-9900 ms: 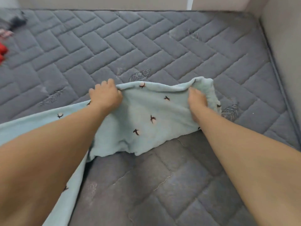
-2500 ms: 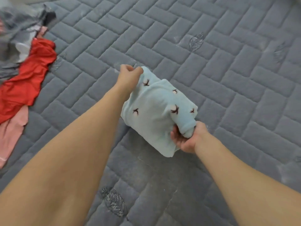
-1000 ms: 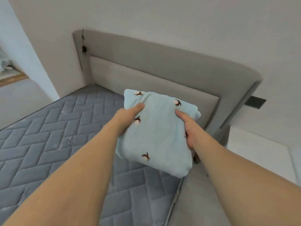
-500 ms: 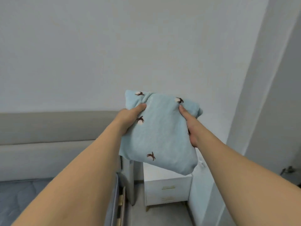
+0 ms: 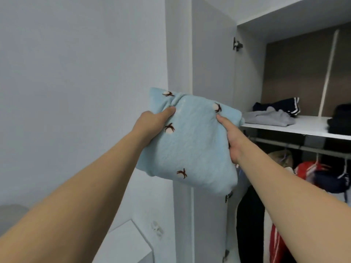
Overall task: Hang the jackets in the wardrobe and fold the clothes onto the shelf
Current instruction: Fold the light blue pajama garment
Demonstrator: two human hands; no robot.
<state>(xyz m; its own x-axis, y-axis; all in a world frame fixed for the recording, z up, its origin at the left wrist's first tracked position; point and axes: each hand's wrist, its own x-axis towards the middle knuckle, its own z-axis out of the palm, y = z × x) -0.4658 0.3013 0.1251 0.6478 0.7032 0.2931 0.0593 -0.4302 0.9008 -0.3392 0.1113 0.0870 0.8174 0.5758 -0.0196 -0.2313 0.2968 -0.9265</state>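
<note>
A folded light-blue garment (image 5: 191, 141) with small dark sprig prints is held up in the air between both hands. My left hand (image 5: 152, 122) grips its left edge, thumb on top. My right hand (image 5: 230, 137) grips its right edge, thumb on top and fingers hidden behind the cloth. The bundle sits just left of the white wardrobe shelf (image 5: 303, 128), at about shelf height. A folded grey garment (image 5: 269, 118) and a dark striped one (image 5: 281, 107) lie on that shelf.
The open wardrobe door (image 5: 212, 54) stands behind the bundle. Below the shelf a rail (image 5: 303, 147) carries hung jackets, one of them red with white stripes (image 5: 307, 168). A black pile (image 5: 340, 118) sits at the shelf's right. A white nightstand (image 5: 125, 243) stands at lower left.
The garment was folded on the mattress, then lifted in both hands. The view has swung from the bed and headboard to the open wardrobe, with the bundle now beside the shelf.
</note>
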